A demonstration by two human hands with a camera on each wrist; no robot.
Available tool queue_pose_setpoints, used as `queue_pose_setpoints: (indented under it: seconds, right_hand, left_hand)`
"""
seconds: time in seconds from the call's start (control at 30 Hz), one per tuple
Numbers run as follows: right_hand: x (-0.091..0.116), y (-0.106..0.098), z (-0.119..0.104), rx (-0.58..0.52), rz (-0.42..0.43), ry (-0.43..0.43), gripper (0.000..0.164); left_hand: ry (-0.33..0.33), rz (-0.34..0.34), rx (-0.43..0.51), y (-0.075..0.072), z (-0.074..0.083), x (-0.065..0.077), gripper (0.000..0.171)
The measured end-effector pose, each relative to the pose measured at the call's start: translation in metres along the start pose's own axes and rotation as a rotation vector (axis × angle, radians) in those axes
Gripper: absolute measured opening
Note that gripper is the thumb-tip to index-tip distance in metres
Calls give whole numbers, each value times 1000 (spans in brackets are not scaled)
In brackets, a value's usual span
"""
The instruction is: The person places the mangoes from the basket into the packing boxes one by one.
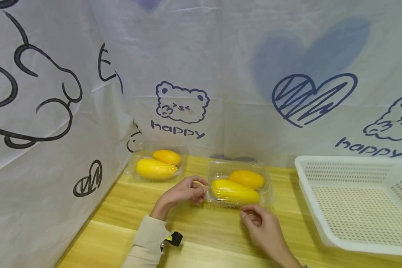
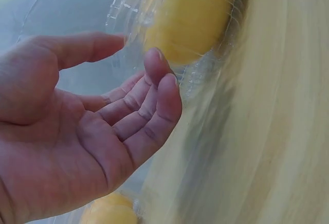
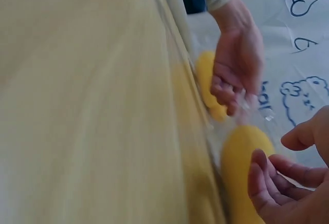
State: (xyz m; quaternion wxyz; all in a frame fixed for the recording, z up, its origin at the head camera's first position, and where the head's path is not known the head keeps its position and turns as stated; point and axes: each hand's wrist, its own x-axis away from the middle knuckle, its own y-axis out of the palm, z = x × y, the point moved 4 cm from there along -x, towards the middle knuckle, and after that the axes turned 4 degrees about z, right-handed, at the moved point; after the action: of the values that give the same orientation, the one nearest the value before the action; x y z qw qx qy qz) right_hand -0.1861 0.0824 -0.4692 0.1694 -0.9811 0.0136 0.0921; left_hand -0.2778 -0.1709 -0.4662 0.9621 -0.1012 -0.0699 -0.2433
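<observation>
A clear plastic clamshell box (image 1: 217, 166) sits on the wooden table with a long yellow fruit (image 1: 234, 191) and an orange oval fruit (image 1: 247, 179) inside; their exact kind does not show. My left hand (image 1: 187, 191) is at the box's left side, thumb apart from the loosely bent fingers. In the left wrist view its thumb tip (image 2: 117, 43) overlaps the plastic edge. My right hand (image 1: 266, 227) hovers by the front right corner, fingers loosely bent and nothing between them. That same right hand (image 3: 298, 178) appears beside the long yellow fruit in the right wrist view.
A second clear box (image 1: 134, 175) with a yellow fruit (image 1: 154, 168) and an orange one (image 1: 167, 157) stands at the back left. On the right is a white perforated plastic basket (image 1: 316, 219). Printed white sheeting (image 1: 241, 123) hangs behind and along the left.
</observation>
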Motion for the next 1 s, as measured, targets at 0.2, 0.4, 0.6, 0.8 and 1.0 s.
queue_pose_setpoints:
  seconds: [0.2,0.4,0.6,0.8,1.0]
  right_hand:
    - [-7,39,10,-340,-152,338,29]
    - [-15,61,11,-516,-178,427,38]
    - [-20,77,8,-670,-166,521,42]
    - [-25,93,1,-789,-135,584,39]
    - [-29,103,-2,-815,-71,598,32]
  left_hand:
    - [-8,-12,36,-2,0,1,50]
    - [-27,-11,67,-3,-2,-1,49]
    - [-48,5,96,-5,-3,-2,49]
    - [-65,17,131,-6,-3,-3,52]
    - [-64,70,161,-7,-5,-6,51]
